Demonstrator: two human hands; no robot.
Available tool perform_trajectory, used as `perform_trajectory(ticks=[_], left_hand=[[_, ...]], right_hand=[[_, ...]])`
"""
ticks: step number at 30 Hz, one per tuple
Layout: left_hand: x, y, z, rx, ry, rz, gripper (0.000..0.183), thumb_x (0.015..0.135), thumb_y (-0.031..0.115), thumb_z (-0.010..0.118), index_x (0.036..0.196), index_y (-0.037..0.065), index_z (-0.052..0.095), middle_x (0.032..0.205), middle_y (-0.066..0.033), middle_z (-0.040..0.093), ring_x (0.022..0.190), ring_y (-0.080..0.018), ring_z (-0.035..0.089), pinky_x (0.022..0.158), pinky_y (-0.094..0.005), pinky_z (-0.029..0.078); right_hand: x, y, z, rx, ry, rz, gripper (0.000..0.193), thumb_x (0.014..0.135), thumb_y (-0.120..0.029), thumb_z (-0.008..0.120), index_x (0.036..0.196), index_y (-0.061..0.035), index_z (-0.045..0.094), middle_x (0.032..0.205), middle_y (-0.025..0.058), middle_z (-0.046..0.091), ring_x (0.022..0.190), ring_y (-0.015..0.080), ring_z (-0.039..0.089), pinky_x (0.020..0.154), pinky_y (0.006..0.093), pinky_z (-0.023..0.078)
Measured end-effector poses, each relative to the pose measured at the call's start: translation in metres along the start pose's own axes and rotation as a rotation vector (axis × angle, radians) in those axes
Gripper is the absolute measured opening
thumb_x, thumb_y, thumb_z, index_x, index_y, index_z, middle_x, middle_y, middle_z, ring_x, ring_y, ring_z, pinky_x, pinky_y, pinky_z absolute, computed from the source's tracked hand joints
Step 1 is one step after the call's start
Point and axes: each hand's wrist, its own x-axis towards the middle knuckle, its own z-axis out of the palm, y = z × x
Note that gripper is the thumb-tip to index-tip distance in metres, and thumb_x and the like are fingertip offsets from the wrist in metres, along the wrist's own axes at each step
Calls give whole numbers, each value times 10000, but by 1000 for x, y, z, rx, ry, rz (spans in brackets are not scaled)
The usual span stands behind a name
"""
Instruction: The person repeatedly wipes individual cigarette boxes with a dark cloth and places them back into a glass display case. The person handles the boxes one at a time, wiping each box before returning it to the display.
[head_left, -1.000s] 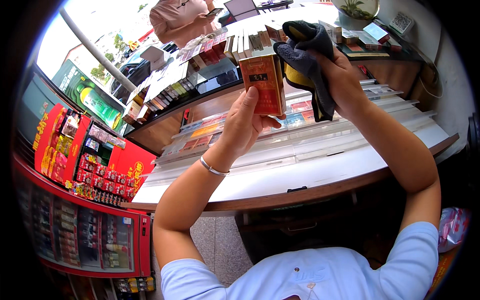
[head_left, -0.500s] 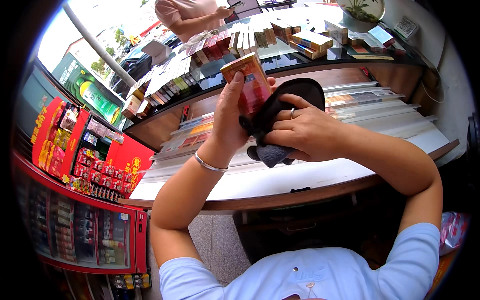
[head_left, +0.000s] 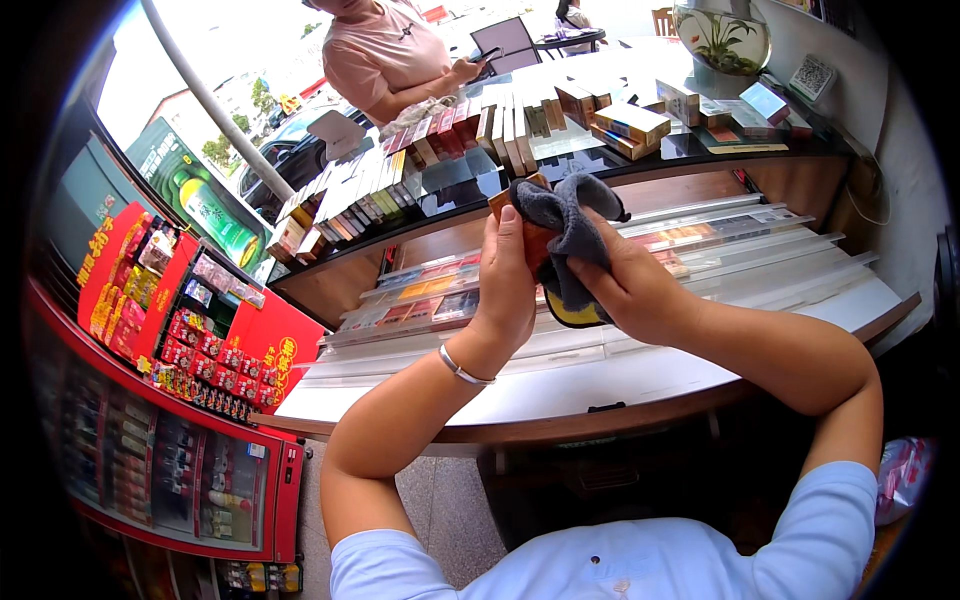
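Observation:
My left hand (head_left: 506, 278) grips a red-orange cigarette pack (head_left: 537, 243), with the thumb lying along its near side. A dark grey cloth (head_left: 572, 215), black in places and yellow at its lower end, covers much of the pack's right side and top. My right hand (head_left: 640, 290) is closed on this cloth and presses it against the pack. Both hands are raised over an open shelf unit (head_left: 700, 340) with clear dividers and rows of packs.
Beyond my hands, a dark glass counter (head_left: 450, 185) carries several rows of upright packs (head_left: 360, 200) and loose boxes (head_left: 632, 122). A fishbowl (head_left: 722, 40) stands far right. Across the counter is a person (head_left: 385, 55) with a phone. A red-framed cooler (head_left: 280, 500) stands at left.
The cloth has gone from below and right of the pack to over its top and side, its grey face now showing. The pack has tilted and is mostly covered.

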Motion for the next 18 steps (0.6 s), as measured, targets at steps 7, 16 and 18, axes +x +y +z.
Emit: perform_trajectory(ticks=[7,16,18], left_hand=[[7,4,-4,12,-83,339,319,1013,281,383,1233,60,450,1158,-72,571,1039,-149,580,926,-294,464],[2,8,-12,647,-255,333,222,846,40,666,1043,-2,573,897,-39,636,793,-64,573,713,-217,479],[11,-1,-16,687,-239,496,200,837,26,669,1023,9,598,869,-37,645,802,-64,579,717,-219,475]], right_hand=[[2,-3,7,498,83,66,314,957,-86,480,1258,-10,434,1056,104,570,984,146,547,871,286,468],[13,12,-20,504,127,350,232,960,-137,488,1146,-4,526,971,82,620,867,128,601,785,275,509],[11,12,-15,679,102,439,224,951,-136,491,1119,3,543,974,91,625,884,161,608,802,307,501]])
